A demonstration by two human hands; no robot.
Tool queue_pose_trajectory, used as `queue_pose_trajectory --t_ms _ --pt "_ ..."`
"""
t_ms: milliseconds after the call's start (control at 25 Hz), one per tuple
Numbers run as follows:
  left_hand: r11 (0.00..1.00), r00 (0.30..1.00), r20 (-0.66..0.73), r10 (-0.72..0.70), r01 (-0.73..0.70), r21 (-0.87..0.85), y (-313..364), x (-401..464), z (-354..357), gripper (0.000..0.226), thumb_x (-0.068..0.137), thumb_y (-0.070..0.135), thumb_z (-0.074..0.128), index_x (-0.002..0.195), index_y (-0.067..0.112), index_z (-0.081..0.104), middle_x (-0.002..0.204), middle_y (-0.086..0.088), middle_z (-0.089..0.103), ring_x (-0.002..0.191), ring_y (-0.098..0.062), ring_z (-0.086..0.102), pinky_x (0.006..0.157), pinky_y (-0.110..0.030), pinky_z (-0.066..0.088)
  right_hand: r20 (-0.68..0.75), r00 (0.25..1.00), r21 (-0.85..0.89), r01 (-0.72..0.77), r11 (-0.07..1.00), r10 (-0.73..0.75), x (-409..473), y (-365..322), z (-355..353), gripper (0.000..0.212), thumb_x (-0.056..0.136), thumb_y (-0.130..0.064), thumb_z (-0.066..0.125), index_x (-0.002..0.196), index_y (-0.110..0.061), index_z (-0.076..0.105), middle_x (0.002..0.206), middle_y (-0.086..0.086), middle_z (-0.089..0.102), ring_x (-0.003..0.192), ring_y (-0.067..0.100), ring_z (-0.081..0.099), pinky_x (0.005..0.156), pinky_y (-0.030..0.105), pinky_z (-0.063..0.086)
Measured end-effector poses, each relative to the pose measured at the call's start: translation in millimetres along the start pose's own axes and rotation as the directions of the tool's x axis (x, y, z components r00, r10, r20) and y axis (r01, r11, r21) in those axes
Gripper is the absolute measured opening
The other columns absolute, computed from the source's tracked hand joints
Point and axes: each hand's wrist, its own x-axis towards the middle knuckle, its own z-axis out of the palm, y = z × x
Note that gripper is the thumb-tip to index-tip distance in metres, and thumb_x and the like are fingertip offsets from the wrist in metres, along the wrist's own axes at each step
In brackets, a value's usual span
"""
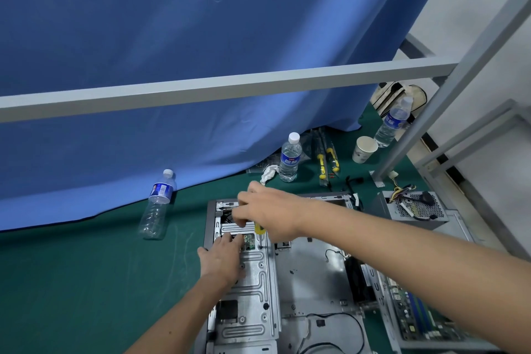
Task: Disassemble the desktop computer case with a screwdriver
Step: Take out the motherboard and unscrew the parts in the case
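Left hand [222,260] laid flat, fingers extended, pressed on metal drive cage [253,282] of opened desktop computer case [310,273] lying on green surface [86,282]. Right hand [267,215] reached across above it, fingers curled round yellow-handled screwdriver [259,229], tip pointed down at cage. Water bottle [290,159] seen beyond.

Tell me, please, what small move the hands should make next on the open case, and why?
Probably keep the screwdriver upright and turn it to back out the screw beneath its tip. The right hand grips its yellow handle with the shaft pointing down at the metal bracket beside the small green board, while the left hand rests on that bracket, steadying it. Whether the tip is seated cannot be told.
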Motion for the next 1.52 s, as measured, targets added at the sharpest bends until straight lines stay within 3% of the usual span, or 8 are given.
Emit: queue_pose_trajectory --t_ms 160,360,520,720,1000,1160,1320,1520 --pt "1.000 1.000 -0.011 0.000 0.000 -0.018 0 0 1 0.055 0.086 0.027 0.070 0.132 0.033 0.041 0.126 0.005 0.045 0.127 -0.016 0.043 0.104 -0.052 0.033 0.014 0.944 -0.093 -0.326 0.941 0.329 7 -8 9 0.034 0.101 -0.039 0.044 0.116 -0.011 0.054 0.111 0.012 0.059 0.098 0.031 0.059 0.064 0.034 0.036" --pt "1.000 1.000 -0.009 -0.005 0.005 -0.021 0 1 1 0.054 0.085 0.024 0.070 0.131 0.033 0.042 0.125 0.005 0.045 0.127 -0.016 0.043 0.106 -0.054 0.032 -0.023 0.997 0.064 -0.068 0.996 0.069 -2 5 3 0.038 0.083 0.000 0.052 0.117 -0.016 0.050 0.106 0.005 0.047 0.096 0.023 0.039 0.070 0.037 0.037" --pt "1.000 1.000 -0.010 -0.007 0.007 -0.009 0 1 -1 0.056 0.085 0.024 0.070 0.133 0.033 0.041 0.127 0.005 0.045 0.128 -0.016 0.042 0.106 -0.054 0.033 0.025 0.945 0.005 -0.326 0.945 0.326 6 -3 11 0.043 0.097 -0.048 0.049 0.120 -0.012 0.047 0.112 0.012 0.054 0.099 0.031 0.057 0.065 0.035 0.036" --pt "1.000 1.000 -0.022 -0.009 0.009 0.006 1 0 0 0.053 0.086 0.019 0.068 0.130 0.031 0.042 0.126 0.004 0.045 0.127 -0.017 0.043 0.105 -0.053 0.032 -0.044 0.996 0.025 -0.071 0.997 0.072 4 1 4 0.036 0.085 -0.001 0.053 0.118 -0.016 0.049 0.108 0.005 0.050 0.097 0.026 0.045 0.067 0.037 0.039" --pt "1.000 0.999 -0.028 -0.015 0.015 0.009 1 1 0 0.055 0.084 0.017 0.070 0.129 0.030 0.042 0.125 0.005 0.045 0.126 -0.016 0.044 0.104 -0.053 0.031 -0.085 0.960 -0.189 -0.279 0.941 0.268 11 -4 8 0.021 0.102 -0.025 0.043 0.115 -0.011 0.049 0.106 0.011 0.059 0.084 0.031 0.059 0.055 0.035 0.031" --pt "1.000 0.999 -0.037 -0.013 0.014 0.013 1 2 0 0.053 0.084 0.016 0.070 0.128 0.030 0.043 0.125 0.004 0.046 0.125 -0.017 0.044 0.104 -0.053 0.031 0.008 0.996 0.184 -0.089 0.979 0.089 2 8 2 0.046 0.081 0.000 0.056 0.122 -0.018 0.048 0.112 0.005 0.042 0.100 0.025 0.041 0.073 0.037 0.040" --pt "1.000 0.999 -0.044 -0.012 0.013 0.023 1 3 0 0.055 0.084 0.018 0.072 0.129 0.031 0.042 0.126 0.005 0.046 0.125 -0.017 0.045 0.101 -0.051 0.032 0.035 0.938 -0.035 -0.344 0.938 0.345 5 3 10 0.042 0.098 -0.047 0.049 0.119 -0.012 0.047 0.112 0.010 0.047 0.097 0.030 0.053 0.064 0.036 0.037" --pt "1.000 0.998 -0.053 -0.013 0.014 0.018 2 3 0 0.056 0.084 0.016 0.072 0.129 0.031 0.042 0.126 0.004 0.046 0.124 -0.018 0.045 0.101 -0.051 0.031 -0.016 0.989 0.121 -0.144 0.982 0.147 3 9 4 0.042 0.085 -0.001 0.050 0.123 -0.017 0.045 0.111 0.007 0.044 0.096 0.028 0.044 0.068 0.039 0.039"
